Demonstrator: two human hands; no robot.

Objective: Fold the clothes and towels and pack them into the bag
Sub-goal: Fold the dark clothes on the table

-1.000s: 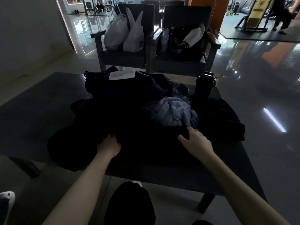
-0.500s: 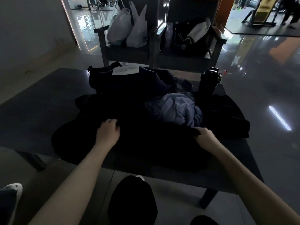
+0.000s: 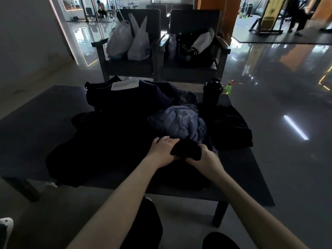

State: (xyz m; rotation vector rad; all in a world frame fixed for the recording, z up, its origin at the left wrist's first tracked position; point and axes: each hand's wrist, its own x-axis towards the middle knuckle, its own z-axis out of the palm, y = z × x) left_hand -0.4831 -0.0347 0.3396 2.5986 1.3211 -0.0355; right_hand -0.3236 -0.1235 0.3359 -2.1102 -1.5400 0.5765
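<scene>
A black garment point(image 3: 111, 150) lies spread over the front of the dark low table point(image 3: 32, 126). My left hand point(image 3: 162, 151) and my right hand point(image 3: 204, 158) meet at its right part, both gripping a bunched black fold point(image 3: 186, 150) of it. Just behind the hands sits a crumpled blue-grey towel point(image 3: 183, 123). A dark bag point(image 3: 122, 99) with a white paper point(image 3: 124, 84) on top stands at the back of the table. Another black piece of cloth point(image 3: 231, 126) lies folded at the right.
A black bottle point(image 3: 212, 92) stands at the table's back right, with a green bottle point(image 3: 228, 88) behind it. Two armchairs beyond the table hold white plastic bags point(image 3: 129, 40) and a dark bag point(image 3: 195, 49). My knees show below the table's front edge.
My hands were apart on the black garment. The right hand has pulled a fold of it leftward, the left hand has moved right, and they now meet on the bunched cloth.
</scene>
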